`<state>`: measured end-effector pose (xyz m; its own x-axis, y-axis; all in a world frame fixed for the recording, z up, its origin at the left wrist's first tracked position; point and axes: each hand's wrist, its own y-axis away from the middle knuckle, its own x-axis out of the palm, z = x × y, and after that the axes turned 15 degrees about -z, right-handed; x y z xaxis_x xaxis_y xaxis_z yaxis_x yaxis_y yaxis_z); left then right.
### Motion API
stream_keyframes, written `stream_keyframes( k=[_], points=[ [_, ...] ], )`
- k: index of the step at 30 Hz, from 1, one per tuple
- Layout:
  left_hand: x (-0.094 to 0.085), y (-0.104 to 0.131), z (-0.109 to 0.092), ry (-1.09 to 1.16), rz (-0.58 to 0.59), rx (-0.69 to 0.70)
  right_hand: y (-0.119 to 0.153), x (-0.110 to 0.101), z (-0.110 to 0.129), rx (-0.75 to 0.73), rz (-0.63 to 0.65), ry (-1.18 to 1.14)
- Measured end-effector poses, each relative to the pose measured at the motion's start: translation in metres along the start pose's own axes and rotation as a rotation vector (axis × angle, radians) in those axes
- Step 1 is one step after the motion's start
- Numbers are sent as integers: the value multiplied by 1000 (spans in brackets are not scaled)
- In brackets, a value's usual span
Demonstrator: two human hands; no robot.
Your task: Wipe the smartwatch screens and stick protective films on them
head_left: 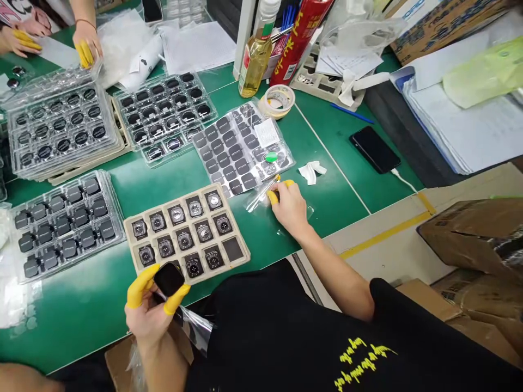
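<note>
My left hand (149,307), with yellow finger cots, grips a black square smartwatch body (169,279) by its edges, its dark glossy face up. It is just above the front left of a beige tray (248,256), whose compartments hold several watch bodies (184,238) with their round sensor sides up. The compartment at the tray's right front corner shows a plain dark square. Farther right, my right hand (289,209) rests at the table with curled fingers against clear plastic film (261,195). What its fingertips pinch is too small to make out. A sheet of dark square stickers (224,159) lies just beyond.
Clear trays of dark square parts (65,228) and round parts (57,128) stand left and behind. Tape rolls (278,100), a bottle (255,57), a red can (300,38), crumpled tissue (312,172) and a phone (375,149) lie right. A co-worker's hands (86,46) are at back left.
</note>
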<state>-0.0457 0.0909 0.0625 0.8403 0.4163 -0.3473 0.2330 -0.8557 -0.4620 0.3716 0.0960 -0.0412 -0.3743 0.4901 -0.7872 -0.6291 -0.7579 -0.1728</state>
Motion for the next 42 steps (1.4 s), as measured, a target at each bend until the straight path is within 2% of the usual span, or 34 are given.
stream_keyframes(
  k=[2,6,10,14,17,19,21,24,26,29,31,35,39,42],
  points=[
    [3,1,4,-5,-27,-6,-3,-4,-10,5,-54,25],
    [6,2,10,3,-87,-11,-30,-29,-44,51,-209,97],
    [9,0,11,2,-23,-14,-62,-44,-74,99,-277,139],
    [9,1,13,-17,22,40,-73,-52,-76,101,-329,93],
    [8,5,14,-68,30,30,-64,-71,-51,47,-396,-10],
    [9,8,12,-114,45,26,-46,-81,-18,-53,-436,-154],
    [12,9,5,-137,103,35,-18,-84,26,-192,-399,-327],
    [21,6,-5,-57,183,57,31,-72,97,-396,-135,-529],
    [26,1,-9,15,211,93,56,-60,138,-656,118,-702],
    [25,-4,-10,127,231,164,72,-44,179,-984,224,-816],
    [21,-3,-10,172,222,166,70,-38,192,-1110,240,-770],
    [15,3,-5,239,249,100,59,-34,199,-1316,279,-710],
    [16,6,0,304,253,22,55,-33,204,-1351,154,-686],
    [16,4,0,329,245,21,53,-32,208,-1386,265,-747]
  ],
)
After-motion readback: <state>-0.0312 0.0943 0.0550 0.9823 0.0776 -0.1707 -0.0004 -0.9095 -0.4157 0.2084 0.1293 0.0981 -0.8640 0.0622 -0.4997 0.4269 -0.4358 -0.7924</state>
